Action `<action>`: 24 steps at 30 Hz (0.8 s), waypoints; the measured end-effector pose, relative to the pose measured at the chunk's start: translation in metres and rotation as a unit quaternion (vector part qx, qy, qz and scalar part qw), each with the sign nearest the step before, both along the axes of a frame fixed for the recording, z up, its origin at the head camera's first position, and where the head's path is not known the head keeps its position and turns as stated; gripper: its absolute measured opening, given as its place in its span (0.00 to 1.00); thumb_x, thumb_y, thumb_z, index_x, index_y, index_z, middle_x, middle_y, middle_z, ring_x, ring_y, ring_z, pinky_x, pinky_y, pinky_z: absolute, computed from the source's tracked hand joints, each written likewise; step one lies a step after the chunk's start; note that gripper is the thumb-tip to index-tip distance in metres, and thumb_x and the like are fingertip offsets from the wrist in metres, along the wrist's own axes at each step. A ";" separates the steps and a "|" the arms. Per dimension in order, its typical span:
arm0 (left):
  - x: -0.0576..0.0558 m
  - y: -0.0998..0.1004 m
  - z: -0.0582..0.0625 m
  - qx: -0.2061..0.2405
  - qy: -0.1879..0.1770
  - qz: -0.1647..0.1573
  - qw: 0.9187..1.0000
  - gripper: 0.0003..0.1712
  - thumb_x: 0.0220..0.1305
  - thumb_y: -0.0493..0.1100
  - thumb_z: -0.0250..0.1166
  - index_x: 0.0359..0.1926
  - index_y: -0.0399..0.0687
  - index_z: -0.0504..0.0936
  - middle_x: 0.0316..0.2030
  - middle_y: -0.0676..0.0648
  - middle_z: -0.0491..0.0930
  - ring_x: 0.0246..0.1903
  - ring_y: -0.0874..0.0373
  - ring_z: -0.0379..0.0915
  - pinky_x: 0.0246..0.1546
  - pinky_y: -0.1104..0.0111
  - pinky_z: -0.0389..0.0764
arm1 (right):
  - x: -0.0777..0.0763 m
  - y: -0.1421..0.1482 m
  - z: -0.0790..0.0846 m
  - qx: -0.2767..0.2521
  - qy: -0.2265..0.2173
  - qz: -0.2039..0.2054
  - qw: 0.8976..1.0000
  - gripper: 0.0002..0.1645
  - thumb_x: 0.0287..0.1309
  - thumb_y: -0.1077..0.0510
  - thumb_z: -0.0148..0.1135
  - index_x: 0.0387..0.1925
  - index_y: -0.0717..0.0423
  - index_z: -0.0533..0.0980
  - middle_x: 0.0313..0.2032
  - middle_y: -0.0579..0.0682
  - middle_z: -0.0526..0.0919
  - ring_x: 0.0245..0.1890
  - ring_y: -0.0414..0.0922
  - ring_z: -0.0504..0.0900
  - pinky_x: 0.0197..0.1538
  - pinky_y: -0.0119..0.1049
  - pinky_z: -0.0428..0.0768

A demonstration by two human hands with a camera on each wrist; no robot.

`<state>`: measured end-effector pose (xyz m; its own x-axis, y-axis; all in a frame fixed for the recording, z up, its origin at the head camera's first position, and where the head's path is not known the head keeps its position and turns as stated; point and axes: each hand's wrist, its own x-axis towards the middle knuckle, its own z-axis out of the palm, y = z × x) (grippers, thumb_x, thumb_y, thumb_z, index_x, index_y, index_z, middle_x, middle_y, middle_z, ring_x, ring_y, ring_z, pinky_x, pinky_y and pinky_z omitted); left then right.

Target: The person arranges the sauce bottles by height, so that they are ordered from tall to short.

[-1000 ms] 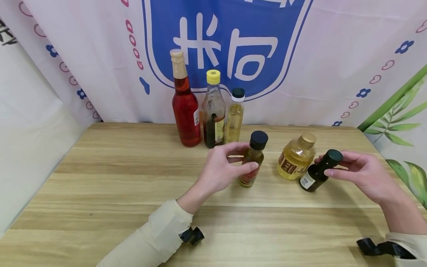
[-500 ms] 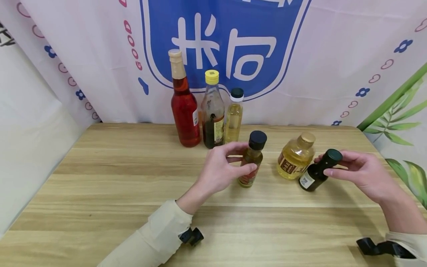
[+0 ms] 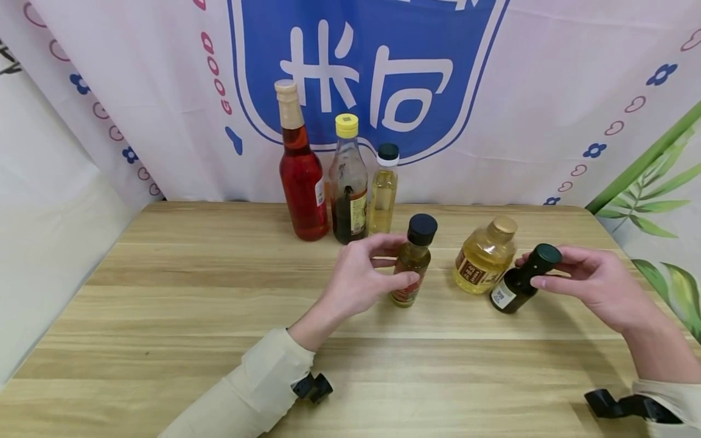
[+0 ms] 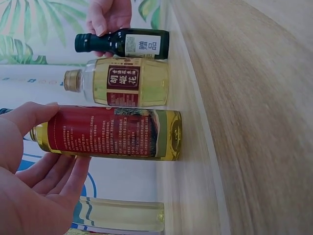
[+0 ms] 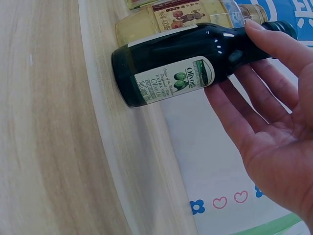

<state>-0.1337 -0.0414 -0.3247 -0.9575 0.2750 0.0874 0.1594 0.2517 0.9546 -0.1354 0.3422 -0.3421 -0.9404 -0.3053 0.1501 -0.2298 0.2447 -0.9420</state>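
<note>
My left hand (image 3: 361,274) grips a small bottle of yellow-green oil (image 3: 412,263) with a black cap and red label, thumb on one side and fingers on the other. In the left wrist view this oil bottle (image 4: 110,132) shows its printed red label. Farther right, my right hand (image 3: 602,286) pinches a dark green olive oil bottle (image 3: 515,289) at its neck. The olive oil bottle (image 5: 166,68) leans slightly, its base at the tabletop, its label readable in the right wrist view. Just left of it stands a squat bottle of golden oil (image 3: 484,255) with a gold cap.
Along the back stand a tall red bottle (image 3: 303,182), a yellow-capped bottle of dark liquid (image 3: 349,201) and a slim pale oil bottle (image 3: 384,198). Behind the wooden table (image 3: 191,304) hangs a printed curtain (image 3: 539,109).
</note>
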 end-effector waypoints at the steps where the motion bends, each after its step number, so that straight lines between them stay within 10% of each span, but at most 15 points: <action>1: 0.000 0.000 0.000 -0.001 -0.002 0.001 1.000 0.32 0.58 0.39 0.81 0.64 0.44 0.83 0.61 0.43 0.86 0.56 0.47 0.88 0.60 0.55 0.89 | 0.000 0.000 0.000 0.000 0.000 0.001 1.000 0.25 0.61 0.80 0.65 0.60 0.74 0.79 0.52 0.46 0.92 0.55 0.34 0.89 0.52 0.25 0.88; 24: 0.000 0.004 -0.006 -0.015 0.044 0.041 0.998 0.31 0.58 0.42 0.82 0.62 0.45 0.84 0.55 0.45 0.88 0.54 0.51 0.86 0.57 0.58 0.90 | -0.001 0.000 -0.001 -0.012 -0.005 0.005 1.000 0.25 0.60 0.80 0.65 0.60 0.75 0.78 0.53 0.46 0.92 0.56 0.34 0.89 0.52 0.25 0.88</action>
<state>-0.1341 -0.0370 -0.3305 -0.9655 0.2008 0.1657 0.2209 0.2952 0.9296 -0.1363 0.3424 -0.3430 -0.9388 -0.3110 0.1482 -0.2229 0.2203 -0.9496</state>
